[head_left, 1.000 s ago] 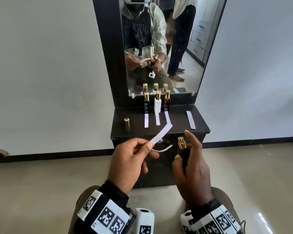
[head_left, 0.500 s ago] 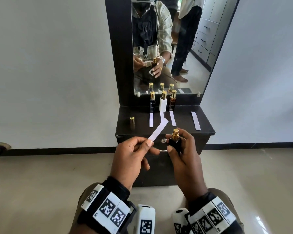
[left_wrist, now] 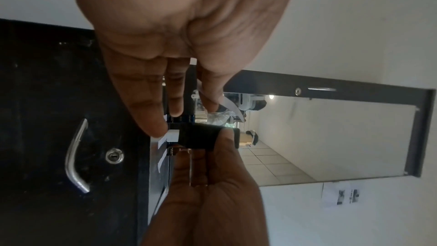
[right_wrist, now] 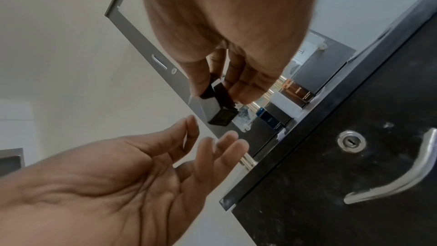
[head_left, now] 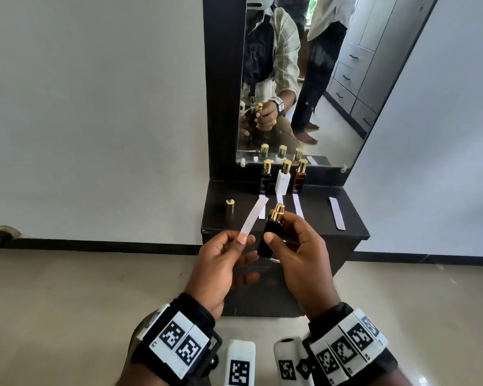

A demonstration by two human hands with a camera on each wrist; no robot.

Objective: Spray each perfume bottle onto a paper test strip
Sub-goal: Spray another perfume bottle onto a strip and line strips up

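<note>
My left hand (head_left: 242,239) pinches the lower end of a white paper strip (head_left: 253,217), which slants up to the right. My right hand (head_left: 280,229) grips a black perfume bottle (head_left: 267,236) between thumb and fingers; its uncapped gold sprayer (head_left: 278,212) sits just right of the strip. The right wrist view shows the black bottle (right_wrist: 220,108) from its base and the left hand (right_wrist: 189,134) below it. In the left wrist view the bottle (left_wrist: 198,136) lies just beyond my fingers. Three capped bottles stand at the mirror: black (head_left: 266,181), white (head_left: 282,181), amber (head_left: 299,178).
A loose gold cap (head_left: 230,208) stands on the left of the black dresser top (head_left: 354,227). More paper strips (head_left: 336,215) lie on it, in front of the bottles and at the right. The mirror (head_left: 332,129) rises behind. A drawer handle (right_wrist: 402,180) is below.
My right hand has brought the black bottle up and to the left, close beside the strip. The raised forefinger has come down beside the bottle. The left hand still pinches the strip.
</note>
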